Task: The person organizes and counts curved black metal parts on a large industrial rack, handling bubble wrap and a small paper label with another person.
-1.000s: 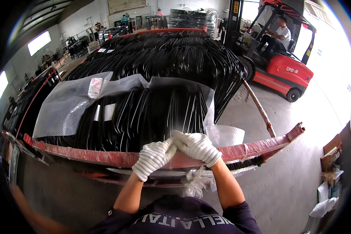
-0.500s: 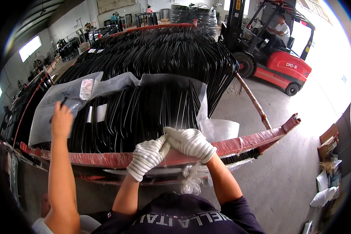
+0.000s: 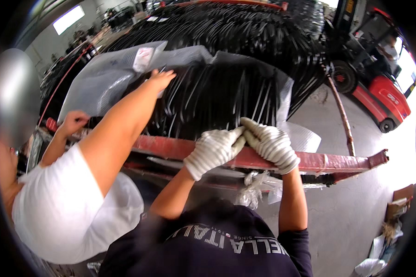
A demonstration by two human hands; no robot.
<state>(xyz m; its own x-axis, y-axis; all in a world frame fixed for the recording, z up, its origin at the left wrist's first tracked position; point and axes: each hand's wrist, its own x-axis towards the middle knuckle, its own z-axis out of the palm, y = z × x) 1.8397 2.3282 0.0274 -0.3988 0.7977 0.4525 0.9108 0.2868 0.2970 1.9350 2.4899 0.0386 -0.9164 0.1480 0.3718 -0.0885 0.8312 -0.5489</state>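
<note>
Both my hands wear white striped work gloves and meet over the red beam (image 3: 346, 161) at the front of a rack. My left hand (image 3: 213, 151) has its fingers drawn together, tips against those of my right hand (image 3: 273, 145), which is bent the same way. Whatever their fingertips pinch, if anything, is hidden. Just beyond them lies a dense row of thin, bent black rods (image 3: 217, 99), blurred by motion. Bubble wrap (image 3: 97, 90) lines the rods' far and left sides, with a white label (image 3: 143, 59) on it.
At my left a person in a white shirt (image 3: 60, 203) stretches an arm (image 3: 129, 120) over the rods. A slanting pole (image 3: 342, 113) rises at the rack's right. Beyond stands a red forklift (image 3: 379, 99) with a driver. Bunched clear film (image 3: 252, 189) hangs below the beam.
The view has swung left, so the rack and forklift sit further right. The person at left has leaned in, reaching further across the rods. My gloved hands stay together at the beam.
</note>
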